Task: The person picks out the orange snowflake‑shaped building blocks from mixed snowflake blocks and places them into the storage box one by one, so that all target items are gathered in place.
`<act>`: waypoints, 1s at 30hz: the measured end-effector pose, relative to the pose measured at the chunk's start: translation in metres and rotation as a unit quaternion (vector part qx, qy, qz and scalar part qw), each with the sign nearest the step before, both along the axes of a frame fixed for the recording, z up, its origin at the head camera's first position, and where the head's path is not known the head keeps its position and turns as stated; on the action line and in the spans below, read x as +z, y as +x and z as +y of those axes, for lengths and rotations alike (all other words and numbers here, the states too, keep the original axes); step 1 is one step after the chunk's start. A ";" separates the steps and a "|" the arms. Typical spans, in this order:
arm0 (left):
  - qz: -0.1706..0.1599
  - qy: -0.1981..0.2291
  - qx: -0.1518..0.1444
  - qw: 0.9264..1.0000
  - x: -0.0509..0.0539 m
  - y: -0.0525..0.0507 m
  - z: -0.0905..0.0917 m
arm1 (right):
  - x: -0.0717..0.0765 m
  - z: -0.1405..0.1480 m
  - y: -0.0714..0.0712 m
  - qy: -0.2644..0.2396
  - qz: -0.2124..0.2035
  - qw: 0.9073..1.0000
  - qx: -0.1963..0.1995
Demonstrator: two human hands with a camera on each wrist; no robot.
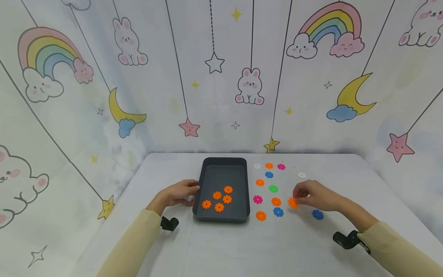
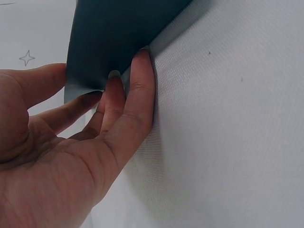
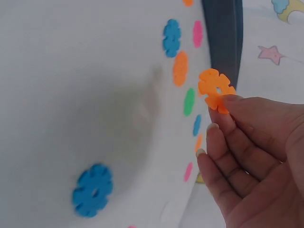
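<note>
A dark grey rectangular tray [image 1: 224,161] lies on the table with several orange flower-shaped plastic discs [image 1: 217,195] inside. My left hand [image 1: 180,192] holds the tray's left side. In the left wrist view its thumb [image 2: 45,80] is at the edge of the tray wall [image 2: 114,33], while its fingers [image 2: 137,90] touch lower down. To the right of the tray, my right hand [image 1: 316,195] pinches an orange flower-shaped disc [image 3: 213,88] between thumb and fingertips, raised above the table. A blue flower-shaped disc [image 1: 317,214] lies below that hand.
Loose discs lie between tray and right hand: orange [image 1: 261,216], blue [image 1: 278,212], pink [image 1: 257,199] and green [image 1: 273,189]. White discs [image 1: 302,175] lie farther back. A white cloth covers the table [image 1: 214,250]. A patterned curtain [image 1: 221,92] hangs behind it.
</note>
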State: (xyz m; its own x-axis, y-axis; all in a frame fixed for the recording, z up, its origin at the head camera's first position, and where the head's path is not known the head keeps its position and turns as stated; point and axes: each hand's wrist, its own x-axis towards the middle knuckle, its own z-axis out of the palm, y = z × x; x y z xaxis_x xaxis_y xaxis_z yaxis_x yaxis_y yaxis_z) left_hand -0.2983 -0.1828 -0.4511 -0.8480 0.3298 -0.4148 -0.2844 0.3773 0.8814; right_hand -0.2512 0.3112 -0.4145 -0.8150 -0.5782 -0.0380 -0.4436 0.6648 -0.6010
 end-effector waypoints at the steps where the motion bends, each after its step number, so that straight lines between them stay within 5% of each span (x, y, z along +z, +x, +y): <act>1: 0.000 0.000 0.001 1.000 0.000 0.000 0.000 | 0.002 -0.004 -0.001 -0.002 0.005 1.000 0.000; 14: 0.000 -0.007 0.002 1.000 0.002 0.002 0.002 | 0.018 -0.066 -0.006 -0.035 0.038 0.998 0.024; 30: 0.000 -0.006 -0.001 1.000 0.003 0.003 0.002 | 0.012 -0.137 -0.013 -0.068 0.013 0.994 0.086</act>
